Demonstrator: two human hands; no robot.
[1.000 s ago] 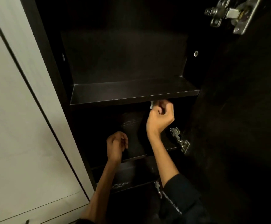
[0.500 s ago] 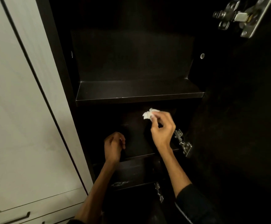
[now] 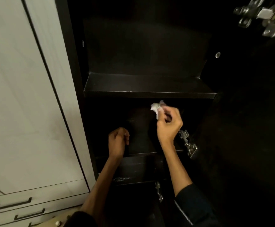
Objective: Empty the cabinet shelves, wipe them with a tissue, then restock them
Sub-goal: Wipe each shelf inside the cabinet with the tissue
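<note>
The dark cabinet stands open, and its upper shelf (image 3: pixel 148 86) holds nothing. My right hand (image 3: pixel 168 126) pinches a small crumpled white tissue (image 3: pixel 156 108) just under that shelf's front edge, over the middle shelf (image 3: pixel 140 141). At the left of the middle shelf, my left hand (image 3: pixel 118 141) hangs with loosely curled fingers and holds nothing that I can see. A lower shelf (image 3: pixel 133 171) shows below, with pale scuff marks on its front edge.
The open cabinet door (image 3: pixel 248 128) fills the right side, with metal hinges (image 3: pixel 187 145) at mid height and top right. A white cupboard panel (image 3: pixel 27 95) stands at left, with handled drawers (image 3: pixel 12 205) below it.
My right hand dropped from the underside of the upper shelf's front edge and now holds the tissue in the open. My left hand stayed by the middle shelf.
</note>
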